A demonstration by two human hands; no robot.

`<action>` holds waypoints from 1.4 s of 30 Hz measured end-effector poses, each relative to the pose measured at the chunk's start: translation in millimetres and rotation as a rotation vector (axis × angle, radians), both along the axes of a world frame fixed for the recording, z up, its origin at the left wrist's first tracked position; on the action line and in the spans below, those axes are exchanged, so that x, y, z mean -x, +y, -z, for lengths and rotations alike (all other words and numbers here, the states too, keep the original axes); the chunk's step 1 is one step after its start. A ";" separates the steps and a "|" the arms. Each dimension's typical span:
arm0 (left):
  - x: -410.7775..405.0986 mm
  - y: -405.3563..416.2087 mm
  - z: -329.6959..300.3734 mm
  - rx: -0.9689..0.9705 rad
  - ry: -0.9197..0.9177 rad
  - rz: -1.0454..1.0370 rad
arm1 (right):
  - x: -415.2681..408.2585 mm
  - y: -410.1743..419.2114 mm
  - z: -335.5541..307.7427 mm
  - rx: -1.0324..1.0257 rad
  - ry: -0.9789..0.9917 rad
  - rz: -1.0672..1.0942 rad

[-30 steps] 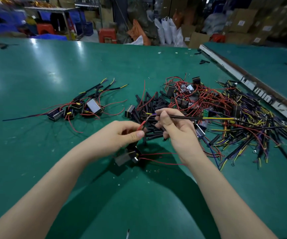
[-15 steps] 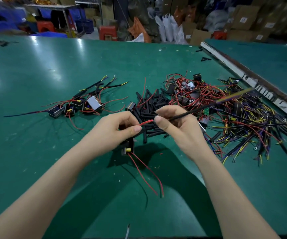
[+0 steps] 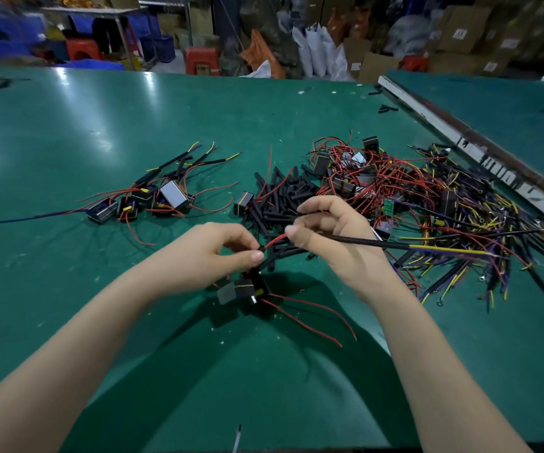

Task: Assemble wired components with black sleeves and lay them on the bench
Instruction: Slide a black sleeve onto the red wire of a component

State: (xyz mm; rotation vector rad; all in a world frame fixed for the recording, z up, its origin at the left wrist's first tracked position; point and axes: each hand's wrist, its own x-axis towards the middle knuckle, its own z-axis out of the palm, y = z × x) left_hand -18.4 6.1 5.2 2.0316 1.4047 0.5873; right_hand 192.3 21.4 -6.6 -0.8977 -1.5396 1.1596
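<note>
green bench [image 3: 100, 119] — sleeve pile [image 3: 280, 201] | wire tangle [image 3: 443, 217] | finished units [image 3: 153, 201]

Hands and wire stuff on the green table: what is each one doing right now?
left hand: pinches a red wire.
right hand: pinches the sleeved cable.
red wire: stretched between both hands.
sleeved cable: held up, pointing right.
black component: hangs under the left hand.
finished pieces: lying on the bench, left.
loose black sleeves: piled.
wire tangle: heaped, right.
</note>
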 end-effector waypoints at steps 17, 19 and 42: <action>-33.5 -3.9 -4.5 -0.277 -0.105 -0.179 | -4.6 -2.4 -5.4 0.037 -0.053 0.047; -37.4 -3.8 -3.6 -0.314 -0.067 -0.190 | -2.6 -2.6 -5.9 -0.010 -0.101 0.074; -42.3 3.5 -2.7 -0.166 -0.471 -0.266 | -6.4 -1.7 -12.7 0.106 0.062 0.023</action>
